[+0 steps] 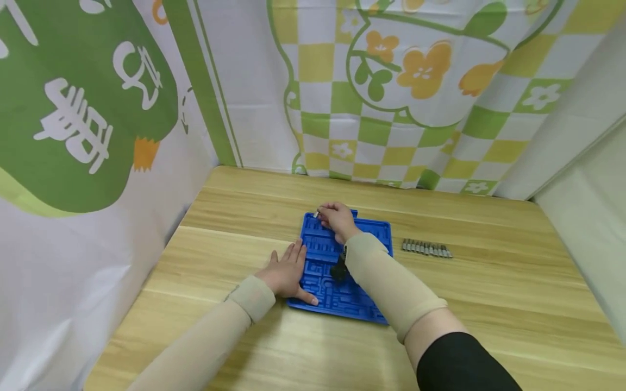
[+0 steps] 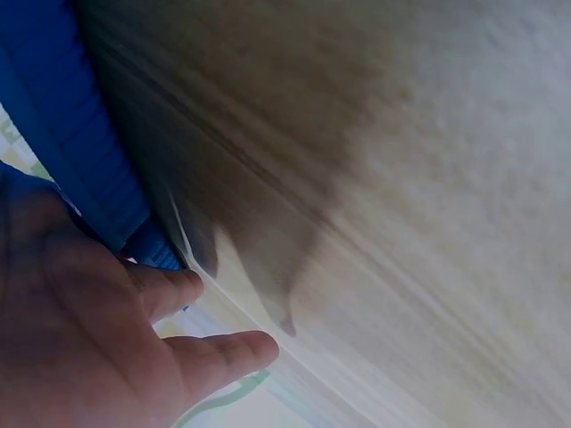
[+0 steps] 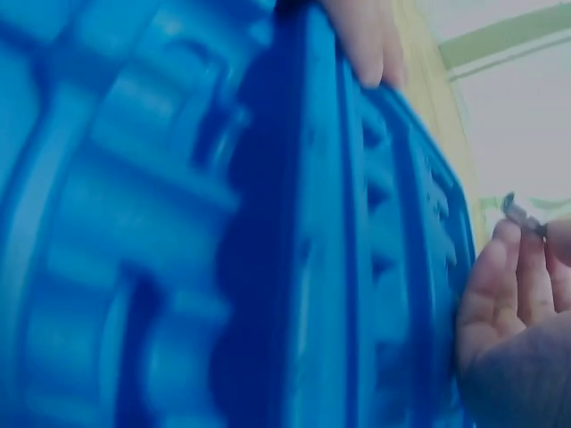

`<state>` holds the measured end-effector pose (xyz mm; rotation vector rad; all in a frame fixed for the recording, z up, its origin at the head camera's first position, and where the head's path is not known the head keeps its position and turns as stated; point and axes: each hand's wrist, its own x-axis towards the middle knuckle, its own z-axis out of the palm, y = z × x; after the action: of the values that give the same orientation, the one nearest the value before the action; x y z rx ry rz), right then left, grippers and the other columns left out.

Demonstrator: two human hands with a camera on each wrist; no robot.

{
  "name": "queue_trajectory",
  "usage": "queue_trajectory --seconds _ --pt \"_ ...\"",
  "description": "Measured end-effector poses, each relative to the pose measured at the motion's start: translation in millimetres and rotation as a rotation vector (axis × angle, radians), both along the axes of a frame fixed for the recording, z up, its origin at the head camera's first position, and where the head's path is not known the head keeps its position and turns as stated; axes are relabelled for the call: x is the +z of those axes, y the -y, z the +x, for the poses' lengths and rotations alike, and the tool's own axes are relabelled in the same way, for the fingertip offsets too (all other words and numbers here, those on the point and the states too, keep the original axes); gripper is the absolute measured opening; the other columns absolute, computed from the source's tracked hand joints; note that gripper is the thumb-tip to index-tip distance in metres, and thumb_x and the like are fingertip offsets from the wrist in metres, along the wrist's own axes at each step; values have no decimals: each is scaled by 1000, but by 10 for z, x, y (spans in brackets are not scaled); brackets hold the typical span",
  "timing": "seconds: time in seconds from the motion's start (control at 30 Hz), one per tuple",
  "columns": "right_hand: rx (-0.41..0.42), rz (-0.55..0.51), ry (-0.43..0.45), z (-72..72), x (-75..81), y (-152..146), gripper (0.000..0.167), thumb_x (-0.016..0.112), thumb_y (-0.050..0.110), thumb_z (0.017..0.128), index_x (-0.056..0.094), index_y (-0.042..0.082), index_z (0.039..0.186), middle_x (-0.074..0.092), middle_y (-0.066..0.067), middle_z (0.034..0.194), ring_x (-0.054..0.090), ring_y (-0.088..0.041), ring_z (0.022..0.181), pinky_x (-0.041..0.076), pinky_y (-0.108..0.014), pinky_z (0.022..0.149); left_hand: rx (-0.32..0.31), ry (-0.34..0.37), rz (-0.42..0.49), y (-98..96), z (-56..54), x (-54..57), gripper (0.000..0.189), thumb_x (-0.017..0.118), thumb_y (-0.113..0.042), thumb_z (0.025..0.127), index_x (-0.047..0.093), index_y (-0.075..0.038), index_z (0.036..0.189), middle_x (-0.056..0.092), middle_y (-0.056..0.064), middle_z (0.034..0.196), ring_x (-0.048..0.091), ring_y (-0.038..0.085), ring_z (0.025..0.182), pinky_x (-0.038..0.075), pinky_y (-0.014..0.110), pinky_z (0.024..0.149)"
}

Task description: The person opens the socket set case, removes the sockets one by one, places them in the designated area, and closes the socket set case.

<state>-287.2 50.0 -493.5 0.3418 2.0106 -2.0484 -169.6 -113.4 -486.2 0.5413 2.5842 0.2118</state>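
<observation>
Blue tray point(image 1: 359, 296) lies flat near the middle of the wooden table point(image 1: 489, 304), and you look to be partway through seating small metal bits in its moulded slots. Your left hand point(image 1: 286, 274) rests flat on the tray's left edge, fingers straight and spread, steadying it. Your right hand point(image 1: 337, 220) is over the far left corner, fingertips pinched on one small metal bit point(image 3: 522, 214), which the right wrist view shows just clear of the tray rim. Next, I judge, you need to line that bit up with a slot and press it down. A dark piece point(image 1: 338, 270) sits in the tray's middle; whether other slots are filled cannot be told. A row of bits point(image 1: 425, 248) lies on the table to the tray's right.
</observation>
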Motion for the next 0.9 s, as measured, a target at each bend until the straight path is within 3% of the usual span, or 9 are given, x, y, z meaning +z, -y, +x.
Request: queue_trajectory --seconds 0.27,0.53,0.9 --pt "88 -18 49 39 38 -167 15 60 9 105 64 -1 117 66 -7 100 65 -13 86 56 -25 75 1 -1 12 -8 5 -18 138 75 -78 74 7 1 164 -2 19 171 4 36 157 14 67 120" --pt "156 1 47 92 72 -389 10 58 9 107 62 2 113 65 -5 103 65 -14 92 54 -25 76 11 5 8 -39 25 -11 138 77 -77 74 9 2 164 -2 20 171 5 37 157 14 68 119" --pt "189 22 77 105 149 -798 11 53 8 108 59 1 114 63 -5 104 62 -13 92 53 -25 78 1 -4 14 -47 10 -17 138 78 -75 73 9 3 164 0 21 171 5 39 157 13 68 119"
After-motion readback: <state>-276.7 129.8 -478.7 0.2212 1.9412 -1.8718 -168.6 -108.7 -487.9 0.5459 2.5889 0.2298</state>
